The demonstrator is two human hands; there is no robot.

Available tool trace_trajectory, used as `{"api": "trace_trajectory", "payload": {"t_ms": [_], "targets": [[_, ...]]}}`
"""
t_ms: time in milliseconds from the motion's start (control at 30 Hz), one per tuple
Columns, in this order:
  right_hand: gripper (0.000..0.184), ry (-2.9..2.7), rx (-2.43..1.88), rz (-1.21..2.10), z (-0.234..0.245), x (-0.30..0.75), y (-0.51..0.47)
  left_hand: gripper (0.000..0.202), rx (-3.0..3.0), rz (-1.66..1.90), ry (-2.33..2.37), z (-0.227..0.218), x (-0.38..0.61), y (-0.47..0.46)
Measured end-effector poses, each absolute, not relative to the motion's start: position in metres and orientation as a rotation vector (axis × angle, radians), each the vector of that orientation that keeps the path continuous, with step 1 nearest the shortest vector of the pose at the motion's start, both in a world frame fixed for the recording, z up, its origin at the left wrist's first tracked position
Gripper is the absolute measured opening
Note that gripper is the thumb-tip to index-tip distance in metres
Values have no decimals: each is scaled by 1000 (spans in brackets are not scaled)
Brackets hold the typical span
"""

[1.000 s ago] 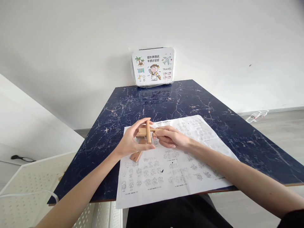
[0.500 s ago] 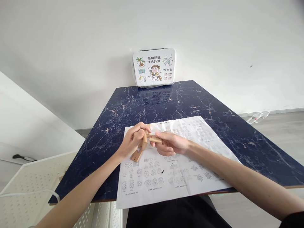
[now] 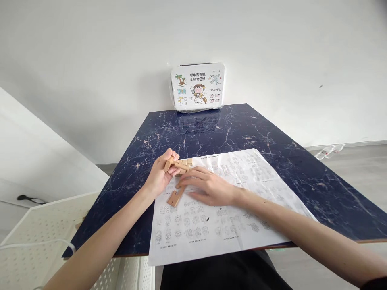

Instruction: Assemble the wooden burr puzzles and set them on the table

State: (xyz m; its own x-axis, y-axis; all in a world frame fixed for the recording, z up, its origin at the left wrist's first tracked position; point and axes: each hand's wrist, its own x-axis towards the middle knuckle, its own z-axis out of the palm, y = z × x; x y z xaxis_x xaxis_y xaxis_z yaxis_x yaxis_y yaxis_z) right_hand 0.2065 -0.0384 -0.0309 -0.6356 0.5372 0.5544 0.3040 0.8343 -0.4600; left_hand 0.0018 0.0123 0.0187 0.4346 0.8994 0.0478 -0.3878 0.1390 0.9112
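My left hand (image 3: 159,173), fingers closed, holds up notched wooden puzzle pieces (image 3: 169,163); one bar extends to the right towards my other hand. Stretched over the paper, my right hand (image 3: 211,187) has its fingers loosely apart, their tips by the loose wooden pieces. Under those fingertips lies a notched wooden piece (image 3: 174,198), partly covered. Behind the held bar, more light wooden blocks (image 3: 189,162) rest together on the printed instruction sheet (image 3: 211,235). Whether the right fingertips touch the bar or the blocks is hard to make out.
The sheet covers the near part of a dark blue marbled table (image 3: 199,137). A white cartoon-printed case (image 3: 198,88) leans against the wall at the back. On the left stands a white perforated rack (image 3: 60,225) with a white cable (image 3: 36,245).
The right hand has let go of the small wooden piece and moved down over the loose pieces, fingers opening. My left hand has shifted left and turned, still gripping wooden pieces.
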Motion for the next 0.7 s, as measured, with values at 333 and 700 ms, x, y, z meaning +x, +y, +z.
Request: {"api": "trace_trajectory", "payload": {"t_ms": [333, 700], "targets": [[27, -2368, -655, 381, -32, 208, -39, 40, 963, 1038, 552, 11, 0, 18], [22, -2325, -616, 671, -28, 212, -37, 36, 999, 978, 582, 9, -1, 19]]}}
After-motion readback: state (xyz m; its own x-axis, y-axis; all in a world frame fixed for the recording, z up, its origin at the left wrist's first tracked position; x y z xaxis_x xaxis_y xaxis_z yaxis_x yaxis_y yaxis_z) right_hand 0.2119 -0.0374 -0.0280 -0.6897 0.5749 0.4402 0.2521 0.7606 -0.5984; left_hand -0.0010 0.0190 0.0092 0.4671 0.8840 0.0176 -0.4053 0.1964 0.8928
